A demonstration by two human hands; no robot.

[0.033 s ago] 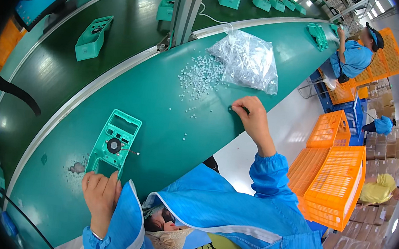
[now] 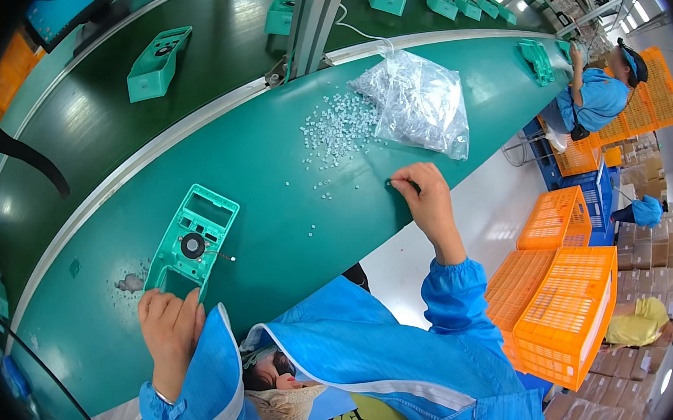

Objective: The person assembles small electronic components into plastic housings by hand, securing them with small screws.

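My left hand (image 2: pixel 170 322) has its fingers closed over the near end of a green plastic housing (image 2: pixel 212 234), which lies on the bench. Inside the housing sits a round black speaker (image 2: pixel 193 246), its thin wire ending in a small white plug (image 2: pixel 232 258) past the side wall. My right hand (image 2: pixel 425 196) is held in a pinch over the bench's near edge. A tiny piece shows at its fingertips, too small to name. Left of that hand, many small whitish pieces (image 2: pixel 336 133) lie scattered beside an open clear plastic bag (image 2: pixel 425 109) filled with more of them.
Beyond the bench rail, more green housings (image 2: pixel 156 67) stand on a dark green belt (image 2: pixel 233 26). A metal post (image 2: pixel 314 26) rises at the rail. Orange crates (image 2: pixel 561 313) stand on the right. A co-worker in blue (image 2: pixel 594 101) works farther along the bench.
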